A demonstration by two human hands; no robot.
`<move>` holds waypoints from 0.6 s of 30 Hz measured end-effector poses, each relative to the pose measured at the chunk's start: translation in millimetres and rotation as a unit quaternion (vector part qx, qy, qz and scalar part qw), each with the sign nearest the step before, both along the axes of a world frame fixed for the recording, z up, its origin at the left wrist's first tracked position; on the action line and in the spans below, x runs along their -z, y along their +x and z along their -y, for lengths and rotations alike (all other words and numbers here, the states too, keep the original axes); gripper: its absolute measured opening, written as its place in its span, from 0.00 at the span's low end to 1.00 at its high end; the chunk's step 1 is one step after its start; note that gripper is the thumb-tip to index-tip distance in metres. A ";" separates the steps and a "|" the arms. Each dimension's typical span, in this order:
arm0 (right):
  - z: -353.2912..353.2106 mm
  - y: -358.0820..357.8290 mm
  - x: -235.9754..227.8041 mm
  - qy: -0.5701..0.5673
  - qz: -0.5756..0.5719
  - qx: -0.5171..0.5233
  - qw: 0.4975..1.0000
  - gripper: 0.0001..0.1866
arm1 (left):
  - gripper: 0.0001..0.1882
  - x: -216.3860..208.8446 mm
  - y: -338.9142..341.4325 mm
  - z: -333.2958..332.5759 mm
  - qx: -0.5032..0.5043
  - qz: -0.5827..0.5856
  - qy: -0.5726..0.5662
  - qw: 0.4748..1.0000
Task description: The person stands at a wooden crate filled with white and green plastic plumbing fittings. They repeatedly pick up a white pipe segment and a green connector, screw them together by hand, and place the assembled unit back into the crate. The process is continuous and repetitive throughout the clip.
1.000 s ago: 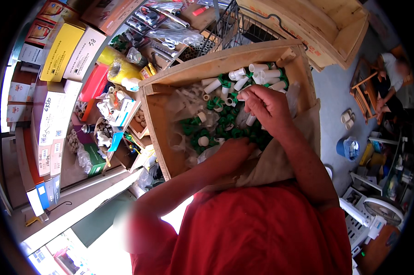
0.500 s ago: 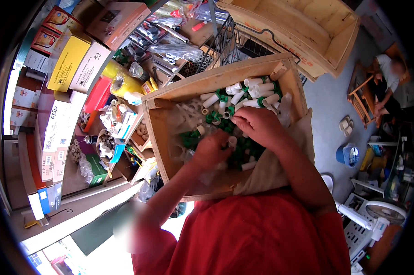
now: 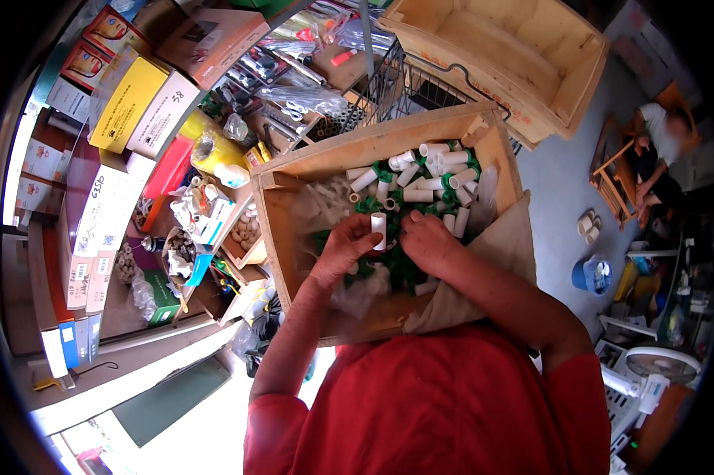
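A wooden crate point(image 3: 373, 146) in front of me holds several short white plastic tubes point(image 3: 428, 184) mixed with green fittings point(image 3: 400, 265). My left hand point(image 3: 345, 245) holds one white tube point(image 3: 379, 230) upright over the crate between its fingertips. My right hand point(image 3: 426, 240) is just to the right of that tube, fingers bent down among the green fittings; I cannot tell whether it grips anything. A tan cloth sack point(image 3: 503, 245) lies over the crate's right corner under my right forearm.
An empty wooden crate point(image 3: 499, 59) stands beyond, with a wire basket point(image 3: 404, 87) beside it. Shelves on the left carry boxes point(image 3: 127, 103) and small hardware point(image 3: 202, 214). A seated person point(image 3: 657, 154) is at the far right, near a blue bucket point(image 3: 590, 275).
My left hand has come up out of the fittings with a white tube. My right hand has drawn back from the crate's far side toward the left hand.
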State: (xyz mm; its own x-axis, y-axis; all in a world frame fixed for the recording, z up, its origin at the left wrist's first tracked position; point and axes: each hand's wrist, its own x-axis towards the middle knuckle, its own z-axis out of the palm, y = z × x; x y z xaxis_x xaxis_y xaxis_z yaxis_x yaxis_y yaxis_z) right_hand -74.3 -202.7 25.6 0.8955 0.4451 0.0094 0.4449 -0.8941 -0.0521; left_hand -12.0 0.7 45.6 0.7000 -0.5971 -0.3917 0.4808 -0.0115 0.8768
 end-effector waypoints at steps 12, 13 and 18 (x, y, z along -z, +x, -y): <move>5.5 20.2 -36.5 0.214 -0.147 0.137 0.956 0.10 | 0.14 3.7 1.4 -1.8 -0.002 0.064 0.015 0.998; 6.5 21.6 -40.4 0.248 -0.159 0.165 0.941 0.12 | 0.14 3.4 1.5 -1.6 -0.005 0.064 0.015 0.998; 9.2 25.2 -47.1 0.440 -0.154 0.178 0.867 0.12 | 0.14 -2.8 1.3 1.2 -0.018 0.071 0.019 0.997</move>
